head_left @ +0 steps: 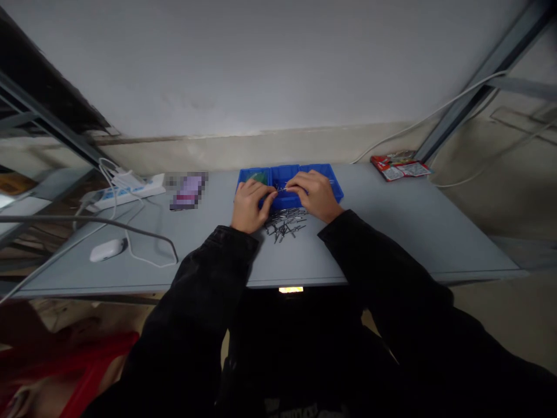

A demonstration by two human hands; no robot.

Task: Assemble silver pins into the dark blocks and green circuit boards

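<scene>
Left hand point(251, 204) and right hand point(314, 193) are nearly closed, thumb and fingertips of each pinching a small metal piece point(282, 189) between them, above the blue tray point(287, 203). Whether it is one part or two joined cannot be told.

Sound handling, in my judgement, calls for a light grip near the ends, both tips in line, wrists steady and the work kept low, so that a slip lands in the tray. The fingers partly cover the piece; turning them slightly outward would improve sight of it.

The tray's far left section contains something green point(260, 177). Loose metal pins point(285, 225) lie crosswise on the grey table point(418, 232), just beside the tray's near side and between the wrists; a dropping sleeve could scatter them.

Farther left are a phone point(190, 190), a power strip point(150, 186) and, nearer, a white case point(107, 249). A grey cable point(130, 228) loops there, apart from the left sleeve point(213, 261). At far right lies a red packet point(400, 168), well apart from the hands.
</scene>
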